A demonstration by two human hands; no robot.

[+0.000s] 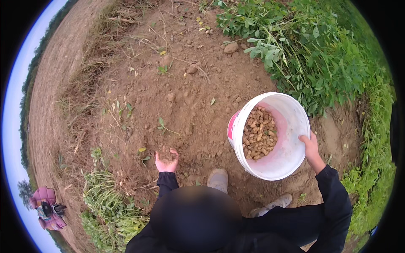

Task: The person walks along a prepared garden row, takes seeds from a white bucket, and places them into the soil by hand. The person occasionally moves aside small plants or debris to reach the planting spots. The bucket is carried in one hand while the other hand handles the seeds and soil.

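My right hand [311, 151] grips the rim of a white plastic bucket [292, 126] with a pink-red label on its outside. The bucket is tilted, its mouth facing up towards me. Unshelled peanuts [259, 134] lie in the bottom, with a bit of green leaf among them. To the left, low over the bare soil, my left hand [166, 160] is cupped with curled fingers around brown, crumbly soil [167, 155]. Whether a peanut is within that soil cannot be made out.
Leafy green plants [303, 53] lie at the upper right. Pulled plants [110, 202] are heaped at the lower left. Clods and a stone [231, 47] dot the soil between. My shoes [218, 180] stand below the bucket. A person in pink [47, 208] is at the far left.
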